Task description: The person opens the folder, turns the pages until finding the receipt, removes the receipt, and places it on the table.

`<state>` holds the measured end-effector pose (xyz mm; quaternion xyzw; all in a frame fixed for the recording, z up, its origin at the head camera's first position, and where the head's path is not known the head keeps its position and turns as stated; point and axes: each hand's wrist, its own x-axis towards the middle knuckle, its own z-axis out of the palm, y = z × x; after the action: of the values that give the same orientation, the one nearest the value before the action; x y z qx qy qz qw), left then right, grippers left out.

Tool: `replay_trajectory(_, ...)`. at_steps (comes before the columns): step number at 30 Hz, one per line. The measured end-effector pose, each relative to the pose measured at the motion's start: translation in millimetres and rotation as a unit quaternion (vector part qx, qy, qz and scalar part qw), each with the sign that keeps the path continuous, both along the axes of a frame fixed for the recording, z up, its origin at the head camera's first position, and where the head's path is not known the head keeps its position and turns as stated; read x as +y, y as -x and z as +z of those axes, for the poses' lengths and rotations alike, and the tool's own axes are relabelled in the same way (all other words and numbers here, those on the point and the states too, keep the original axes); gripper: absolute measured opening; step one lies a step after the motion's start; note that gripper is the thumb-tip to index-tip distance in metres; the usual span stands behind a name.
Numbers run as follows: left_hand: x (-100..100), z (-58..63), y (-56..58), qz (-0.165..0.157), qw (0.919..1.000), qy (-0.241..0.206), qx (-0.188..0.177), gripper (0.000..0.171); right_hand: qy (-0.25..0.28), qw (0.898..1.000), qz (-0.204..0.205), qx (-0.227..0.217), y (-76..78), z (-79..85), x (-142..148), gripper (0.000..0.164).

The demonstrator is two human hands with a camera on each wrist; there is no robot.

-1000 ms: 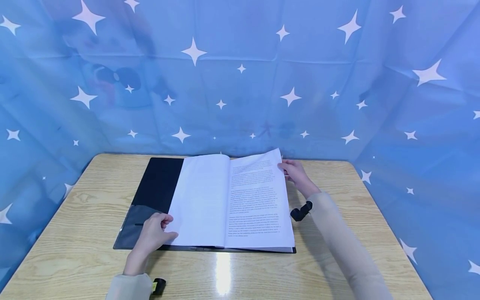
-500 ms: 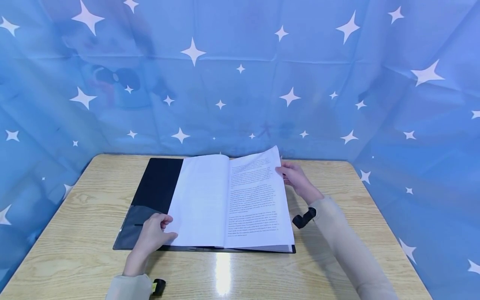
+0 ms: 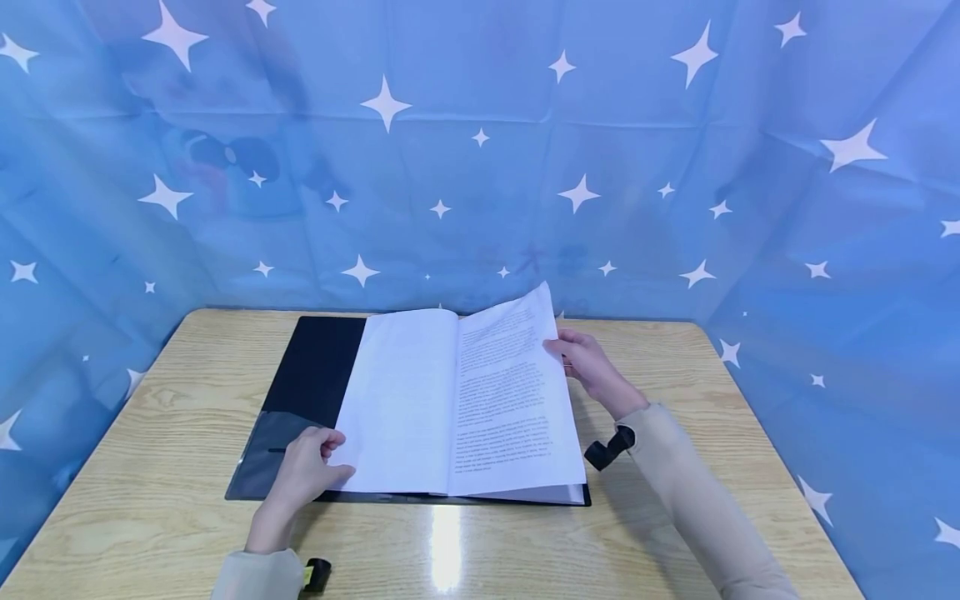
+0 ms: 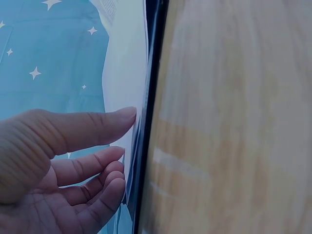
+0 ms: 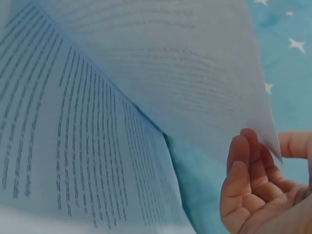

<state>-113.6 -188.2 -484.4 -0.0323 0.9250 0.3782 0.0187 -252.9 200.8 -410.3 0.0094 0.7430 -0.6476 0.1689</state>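
Observation:
A black folder (image 3: 318,367) lies spread on the table, with a stack of white paper sheets turned like a book. The left-hand page (image 3: 401,400) looks blank. At the upper right edge of the printed right-hand page (image 3: 502,392), my right hand (image 3: 592,364) pinches the sheet between thumb and fingers. The right wrist view shows this lifted sheet (image 5: 204,83) bowed above another printed page (image 5: 73,141). My left hand (image 3: 303,462) rests at the lower left of the pages. Its thumb lies at the paper's edge and its fingers (image 4: 92,185) are loosely bent, holding nothing.
The folder's left flap has a clear pocket (image 3: 262,467) at its lower part. A light wood table (image 3: 675,467) carries everything. A blue curtain (image 3: 480,167) with white stars hangs close behind the table's back edge.
My right hand has moved slightly left and down in the head view with the sheet's edge. The page's upper corner has risen and bowed more. My left hand has stayed put.

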Motion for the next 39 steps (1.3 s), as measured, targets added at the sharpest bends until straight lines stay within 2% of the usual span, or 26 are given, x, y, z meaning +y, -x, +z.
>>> replay_trajectory(10,1,2.7,0.2,-0.003,1.0,0.001,-0.002,0.035,0.002,1.0,0.01,-0.005,-4.1,12.1,-13,0.036)
replay_trajectory(26,1,2.8,-2.5,0.002,1.0,0.003,-0.003,0.036,0.084,0.995,0.043,0.021,-6.0,22.8,-46,0.037)
replay_trajectory(39,1,2.5,-2.5,-0.003,1.0,0.006,0.002,0.036,0.097,0.994,0.049,0.029,-3.6,28.6,-70,0.021)
